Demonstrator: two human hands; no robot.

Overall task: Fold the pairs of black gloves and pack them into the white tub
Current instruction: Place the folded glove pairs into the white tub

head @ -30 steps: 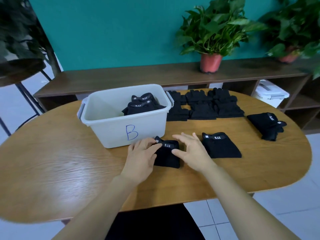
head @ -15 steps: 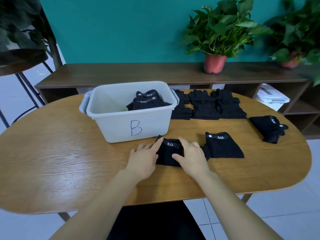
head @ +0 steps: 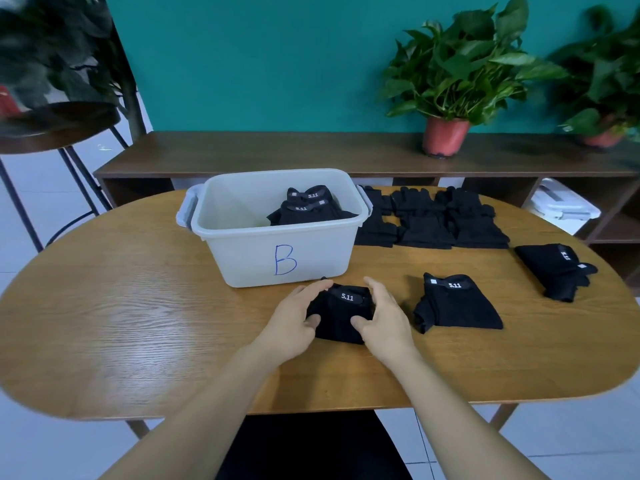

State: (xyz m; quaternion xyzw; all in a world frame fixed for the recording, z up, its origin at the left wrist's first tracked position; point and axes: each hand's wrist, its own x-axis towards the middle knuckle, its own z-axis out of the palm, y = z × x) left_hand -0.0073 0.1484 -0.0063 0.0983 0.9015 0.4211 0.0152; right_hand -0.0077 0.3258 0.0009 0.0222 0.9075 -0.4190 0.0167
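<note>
Both hands have closed in, the left hand (head: pixel 292 318) and right hand (head: pixel 382 315) now gripping the folded glove pair (head: pixel 341 315) just before the white tub (head: pixel 277 251), so lifting it inside seems next.

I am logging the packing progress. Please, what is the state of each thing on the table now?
white tub, open, no lid.
gloves in the tub, folded, at its right side.
held pair, folded, gripped by both hands.
left hand, grips the held pair.
right hand, grips the held pair.
middle pair, folded, lying free.
right pair, folded, lying free.
far gloves, unfolded, flat beside the tub.
</note>
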